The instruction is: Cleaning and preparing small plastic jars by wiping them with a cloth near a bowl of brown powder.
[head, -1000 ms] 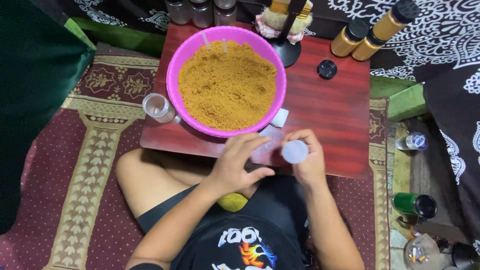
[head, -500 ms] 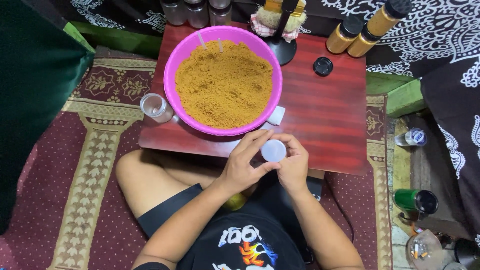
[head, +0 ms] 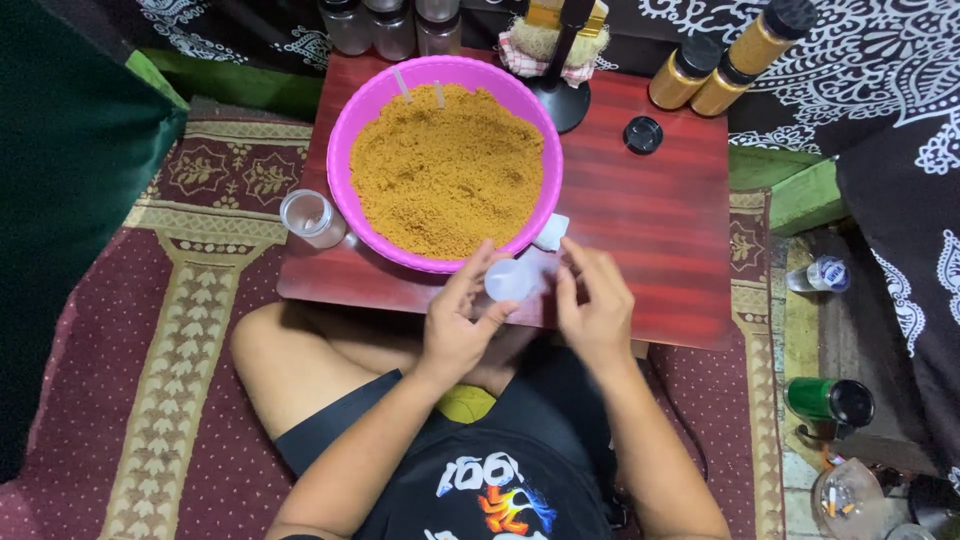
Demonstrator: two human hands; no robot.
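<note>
Your left hand [head: 455,325] pinches a small clear plastic jar [head: 510,281] at the near rim of the pink bowl [head: 345,150] of brown powder, your right hand [head: 597,305] open beside it; filling calls for a steady tilt.

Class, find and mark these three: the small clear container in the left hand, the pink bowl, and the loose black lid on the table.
small clear container [head: 510,280], head view, its round pale face
pink bowl [head: 345,155], head view, left rim
black lid [head: 643,134], head view, centre of top
</note>
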